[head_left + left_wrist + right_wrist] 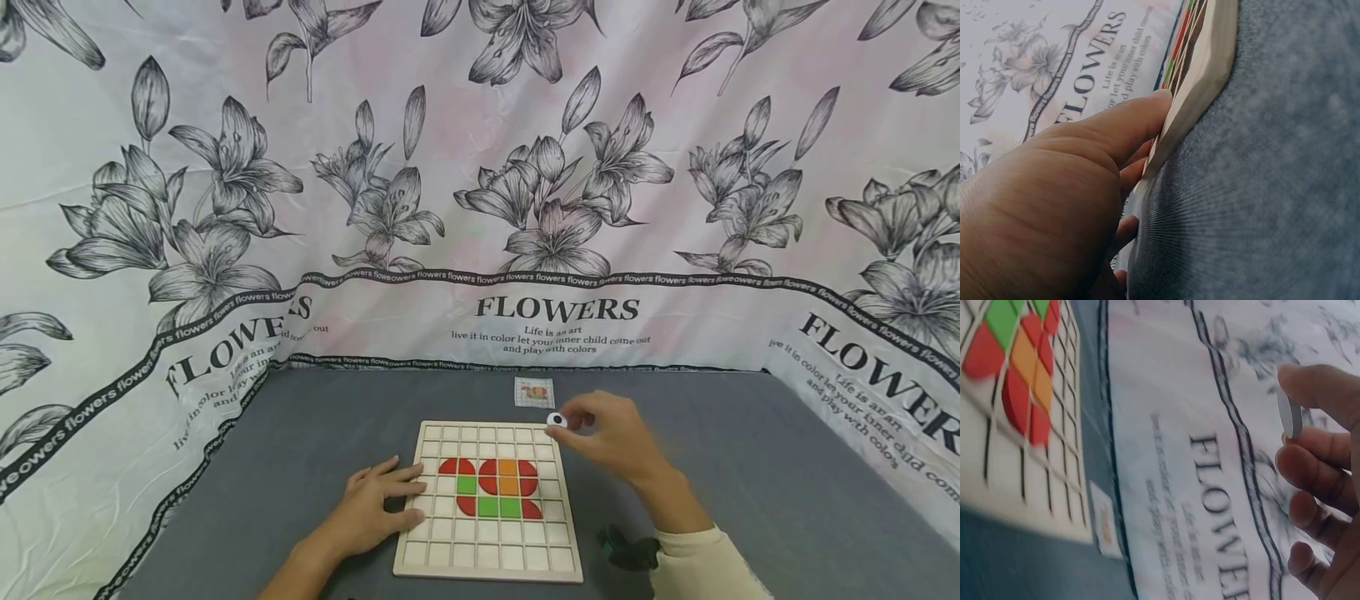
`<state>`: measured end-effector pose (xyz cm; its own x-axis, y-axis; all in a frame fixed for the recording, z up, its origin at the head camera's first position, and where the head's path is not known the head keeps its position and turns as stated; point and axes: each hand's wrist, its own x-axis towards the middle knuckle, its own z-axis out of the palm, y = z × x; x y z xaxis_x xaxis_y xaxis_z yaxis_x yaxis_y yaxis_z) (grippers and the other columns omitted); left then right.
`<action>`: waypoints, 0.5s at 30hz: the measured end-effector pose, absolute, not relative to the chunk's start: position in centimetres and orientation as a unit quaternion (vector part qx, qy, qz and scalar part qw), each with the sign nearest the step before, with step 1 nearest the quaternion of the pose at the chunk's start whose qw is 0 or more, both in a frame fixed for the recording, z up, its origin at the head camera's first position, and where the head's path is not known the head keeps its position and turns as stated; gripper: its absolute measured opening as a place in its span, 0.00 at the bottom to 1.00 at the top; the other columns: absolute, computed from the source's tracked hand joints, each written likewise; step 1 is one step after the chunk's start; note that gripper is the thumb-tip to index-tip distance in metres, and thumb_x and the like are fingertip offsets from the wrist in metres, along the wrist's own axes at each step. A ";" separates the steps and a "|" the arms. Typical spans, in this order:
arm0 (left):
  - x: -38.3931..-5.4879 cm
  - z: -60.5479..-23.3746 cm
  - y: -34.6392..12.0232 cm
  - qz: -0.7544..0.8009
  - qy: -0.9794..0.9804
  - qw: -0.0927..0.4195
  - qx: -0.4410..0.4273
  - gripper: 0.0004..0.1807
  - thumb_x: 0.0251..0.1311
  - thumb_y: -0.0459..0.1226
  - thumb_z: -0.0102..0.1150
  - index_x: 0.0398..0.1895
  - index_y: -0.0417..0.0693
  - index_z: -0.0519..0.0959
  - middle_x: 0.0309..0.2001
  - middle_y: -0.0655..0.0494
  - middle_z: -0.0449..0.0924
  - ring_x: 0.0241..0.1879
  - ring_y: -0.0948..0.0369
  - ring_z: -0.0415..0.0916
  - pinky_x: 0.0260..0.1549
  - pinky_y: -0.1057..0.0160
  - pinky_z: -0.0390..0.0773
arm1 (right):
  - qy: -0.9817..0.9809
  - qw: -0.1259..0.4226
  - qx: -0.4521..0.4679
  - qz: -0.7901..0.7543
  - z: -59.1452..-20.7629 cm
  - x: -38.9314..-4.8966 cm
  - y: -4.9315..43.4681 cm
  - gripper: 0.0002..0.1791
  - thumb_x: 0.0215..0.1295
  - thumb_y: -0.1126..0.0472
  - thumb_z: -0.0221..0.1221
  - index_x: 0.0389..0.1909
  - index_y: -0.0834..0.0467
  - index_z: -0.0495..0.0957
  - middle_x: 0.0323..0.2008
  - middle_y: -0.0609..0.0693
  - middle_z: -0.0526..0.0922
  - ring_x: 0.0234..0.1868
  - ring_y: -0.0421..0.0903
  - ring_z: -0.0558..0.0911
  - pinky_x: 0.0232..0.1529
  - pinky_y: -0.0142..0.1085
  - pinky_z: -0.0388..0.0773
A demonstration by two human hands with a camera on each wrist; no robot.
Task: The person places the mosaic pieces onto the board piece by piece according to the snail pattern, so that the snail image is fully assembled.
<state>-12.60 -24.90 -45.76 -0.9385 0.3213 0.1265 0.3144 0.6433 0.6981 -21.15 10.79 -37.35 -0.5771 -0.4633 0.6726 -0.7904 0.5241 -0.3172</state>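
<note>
A wooden grid board [489,554] lies on the grey tabletop, with red, green and orange tiles [508,483] set in its middle squares. My left hand [369,508] rests at the board's left edge, fingers spread, thumb and fingertips touching the rim; the left wrist view shows the thumb against the wooden side. My right hand [611,429] is over the board's far right corner. Between thumb and index finger it pinches a small white disc [557,420] with a black dot; in the right wrist view the disc [1289,414] appears edge-on.
Beyond the board lies a small card [534,392] printed with a coloured pattern. A dark object [628,550] shows beside the right sleeve. A white flower-printed cloth [555,325] hangs behind and along the sides of the grey table [337,417].
</note>
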 end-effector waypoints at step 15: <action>-12.5 -45.8 -24.9 0.384 0.906 0.004 0.176 0.25 0.58 0.50 0.66 0.55 0.45 0.82 0.65 0.51 0.69 0.70 0.41 0.49 0.61 0.35 0.37 | -0.866 0.162 0.311 0.356 -40.0 -22.0 2.9 0.10 0.55 0.52 0.71 0.31 0.53 0.84 0.23 0.36 0.75 0.28 0.39 0.75 0.35 0.41 0.76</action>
